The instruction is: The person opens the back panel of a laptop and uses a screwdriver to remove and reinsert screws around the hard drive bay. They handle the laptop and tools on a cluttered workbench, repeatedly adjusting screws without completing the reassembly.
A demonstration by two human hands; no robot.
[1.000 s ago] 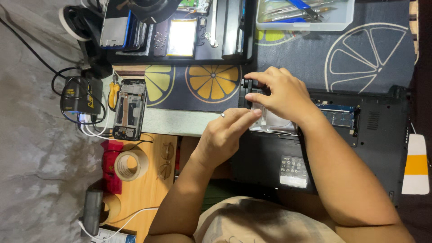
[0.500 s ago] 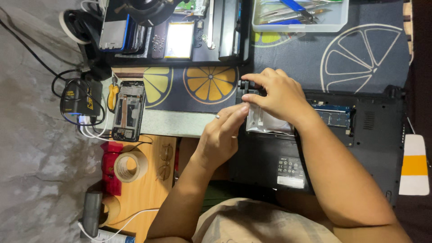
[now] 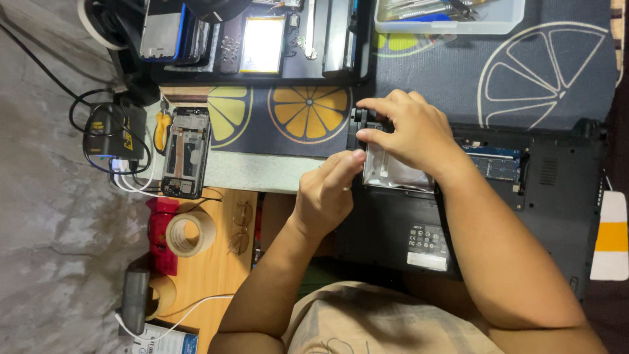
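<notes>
**Both hands on the drive in an opened-up laptop**

So the black laptop (image 3: 458, 216) is lying bottom-up on the citrus-print mat (image 3: 524, 72), cover off, with a blue memory stick (image 3: 495, 164) showing in its bay. The silver hard drive (image 3: 393, 174) sits in its slot near the laptop's edge. Right hand (image 3: 409, 134) is curled over the drive, fingers pinching its end. Left hand (image 3: 327, 193) comes in beside it, fingertips pressed on the drive's corner, fingers mostly closed.

Containers: the clear plastic box (image 3: 452, 23) up top holds hand tools, can't make out which. The black tray (image 3: 262, 65) next to it has phone parts, a battery-looking slab and small screws. A stripped phone (image 3: 185, 152) and a tape roll (image 3: 190, 234) lie off to the side.
</notes>
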